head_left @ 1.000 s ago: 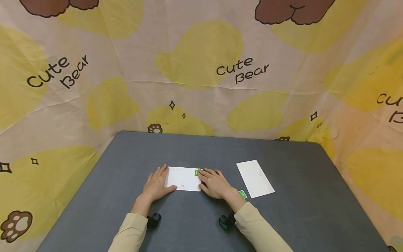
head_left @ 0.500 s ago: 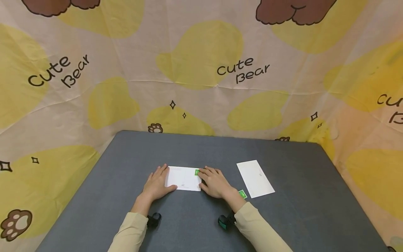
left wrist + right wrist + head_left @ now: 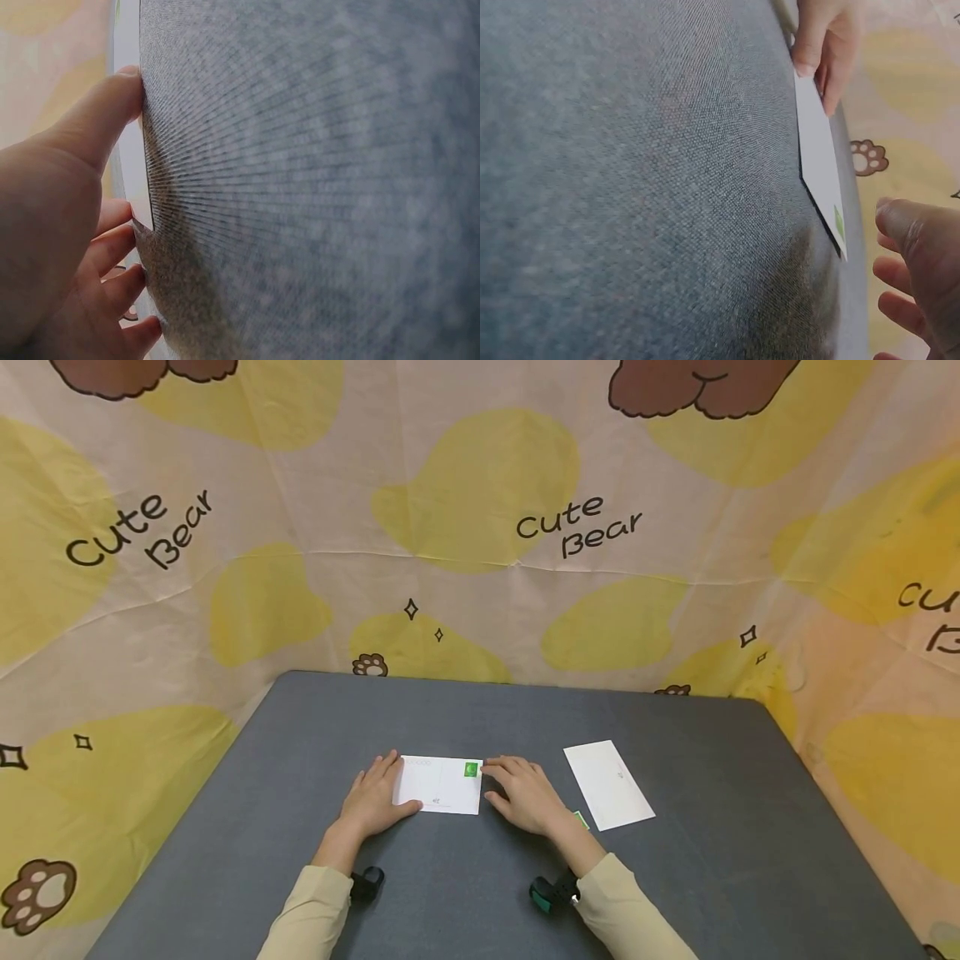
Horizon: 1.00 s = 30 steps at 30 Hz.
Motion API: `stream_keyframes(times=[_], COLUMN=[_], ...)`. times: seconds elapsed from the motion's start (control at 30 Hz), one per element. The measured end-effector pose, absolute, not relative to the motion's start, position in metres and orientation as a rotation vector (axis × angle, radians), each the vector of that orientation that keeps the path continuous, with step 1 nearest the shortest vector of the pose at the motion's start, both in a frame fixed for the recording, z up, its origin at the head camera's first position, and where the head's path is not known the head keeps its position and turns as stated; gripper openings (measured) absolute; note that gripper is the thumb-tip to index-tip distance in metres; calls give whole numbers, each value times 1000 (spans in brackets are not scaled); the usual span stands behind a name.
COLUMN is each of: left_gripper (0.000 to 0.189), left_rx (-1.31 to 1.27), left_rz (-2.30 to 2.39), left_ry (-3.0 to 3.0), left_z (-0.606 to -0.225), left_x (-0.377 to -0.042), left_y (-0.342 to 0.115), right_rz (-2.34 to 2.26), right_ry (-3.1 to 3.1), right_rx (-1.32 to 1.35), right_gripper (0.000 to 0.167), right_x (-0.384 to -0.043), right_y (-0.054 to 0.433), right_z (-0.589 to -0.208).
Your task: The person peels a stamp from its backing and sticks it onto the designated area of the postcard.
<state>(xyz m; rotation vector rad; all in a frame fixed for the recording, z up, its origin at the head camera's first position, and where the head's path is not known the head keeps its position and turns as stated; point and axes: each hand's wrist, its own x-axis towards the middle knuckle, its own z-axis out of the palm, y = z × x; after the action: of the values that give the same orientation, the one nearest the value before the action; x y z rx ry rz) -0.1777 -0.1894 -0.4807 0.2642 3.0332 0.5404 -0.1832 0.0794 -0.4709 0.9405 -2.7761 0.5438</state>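
Head view first: what differs from half a second ago?

Mainly the right hand [image 3: 527, 795]. Its fingers lay over the edge of the green stamp [image 3: 471, 769] then; now they have drawn off to the right, and the whole stamp shows in the upper right corner of the white envelope [image 3: 438, 787].

Is that hand gripping anything?

Nothing. Its thumb stands apart from the loosely extended fingers, just beside the envelope's right edge. From the right wrist view a gap shows between thumb and envelope; whether a fingertip brushes the edge is hard to tell from the head view.

And the left hand [image 3: 372, 799]?

Same place as before, thumb and fingers spread apart, resting along the envelope's left end. The left wrist view has the thumb [image 3: 124, 94] on the near edge, with the fingers farther along, past the corner.

Did the envelope move?

Hardly, if at all. It lies flat on the gray table [image 3: 450, 885], between the two hands.

Anything else changed?

The second stamp [image 3: 581, 819], by the right wrist: more of it is hidden now behind the forearm, only a sliver showing. The other envelope [image 3: 609, 786], lying slanted to the right of that, stays where it was.
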Motion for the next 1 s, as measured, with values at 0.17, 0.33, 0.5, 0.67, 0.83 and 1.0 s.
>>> stream_keyframes(times=[0.17,0.33,0.5,0.67,0.83,1.0], left_gripper=[84,83,84,84,85,84], left_rx=[265,262,260,257,260,269], left_rz=[540,544,545,558,545,542], left_ry=[3034,3032,3027,3020,3016,3014], left_z=[-479,-478,-477,-478,-481,-482], left_x=[-177,-177,-178,-177,-177,-178], left_y=[-189,-188,-188,-188,-190,-190], right_rz=[616,683,727,752,783,842], right_ry=[-2732,-2670,-2639,-2627,-2610,-2600], right_rx=[920,874,800,719,665,621], right_gripper=[38,36,35,35,34,32], right_x=[-179,-174,-169,-164,-161,-157], right_y=[86,95,106,118,127,135], right_z=[-471,-473,-472,-470,-468,-467])
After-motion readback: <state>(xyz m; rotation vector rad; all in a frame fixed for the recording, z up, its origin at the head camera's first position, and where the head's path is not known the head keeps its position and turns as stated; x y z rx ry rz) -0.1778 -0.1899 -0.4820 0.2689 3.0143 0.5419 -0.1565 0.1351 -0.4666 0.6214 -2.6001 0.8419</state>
